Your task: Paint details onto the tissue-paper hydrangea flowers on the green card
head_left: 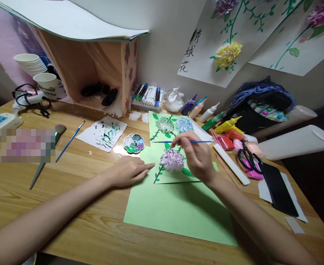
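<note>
Right hand point(196, 156) pinches a slim blue paintbrush point(164, 142) between thumb and fingers above a fluffy purple-and-white flower point(172, 159) on a light-green paper card point(170, 178). Left hand point(128, 171), half open and holding nothing, has its index finger stretched out at the card's left edge. Black handwritten characters point(188, 51) reading "绣球花" mark a white paper sheet point(206, 48) on the grey wall point(162, 55).
</note>
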`<state>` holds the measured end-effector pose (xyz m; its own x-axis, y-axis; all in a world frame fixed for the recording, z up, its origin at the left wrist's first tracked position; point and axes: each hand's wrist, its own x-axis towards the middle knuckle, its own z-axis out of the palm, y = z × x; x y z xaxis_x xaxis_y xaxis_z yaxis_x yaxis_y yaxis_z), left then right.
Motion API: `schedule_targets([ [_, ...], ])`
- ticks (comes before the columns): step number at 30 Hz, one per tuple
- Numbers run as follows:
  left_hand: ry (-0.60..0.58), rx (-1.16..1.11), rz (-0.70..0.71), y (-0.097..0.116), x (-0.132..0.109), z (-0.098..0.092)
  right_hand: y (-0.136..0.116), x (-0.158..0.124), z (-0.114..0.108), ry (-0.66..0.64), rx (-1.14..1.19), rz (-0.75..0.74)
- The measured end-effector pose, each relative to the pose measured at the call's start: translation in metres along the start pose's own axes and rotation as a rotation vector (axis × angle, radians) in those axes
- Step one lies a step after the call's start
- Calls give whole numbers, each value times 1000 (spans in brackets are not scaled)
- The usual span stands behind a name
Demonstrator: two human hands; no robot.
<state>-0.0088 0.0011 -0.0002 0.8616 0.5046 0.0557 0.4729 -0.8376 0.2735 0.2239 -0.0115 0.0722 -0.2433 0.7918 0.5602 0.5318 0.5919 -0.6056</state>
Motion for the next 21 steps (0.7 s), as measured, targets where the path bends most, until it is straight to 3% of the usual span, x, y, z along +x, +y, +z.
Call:
schedule_targets([
  [3, 7, 12, 1, 2, 0, -1, -4, 16, 29, -187, -15, -24],
  [6, 16, 9, -3, 3, 0, -2, -1, 22, 48, -271, -43, -14],
  [21, 15, -18, -1, 3, 0, -2, 10, 20, 53, -212, -64, -20],
])
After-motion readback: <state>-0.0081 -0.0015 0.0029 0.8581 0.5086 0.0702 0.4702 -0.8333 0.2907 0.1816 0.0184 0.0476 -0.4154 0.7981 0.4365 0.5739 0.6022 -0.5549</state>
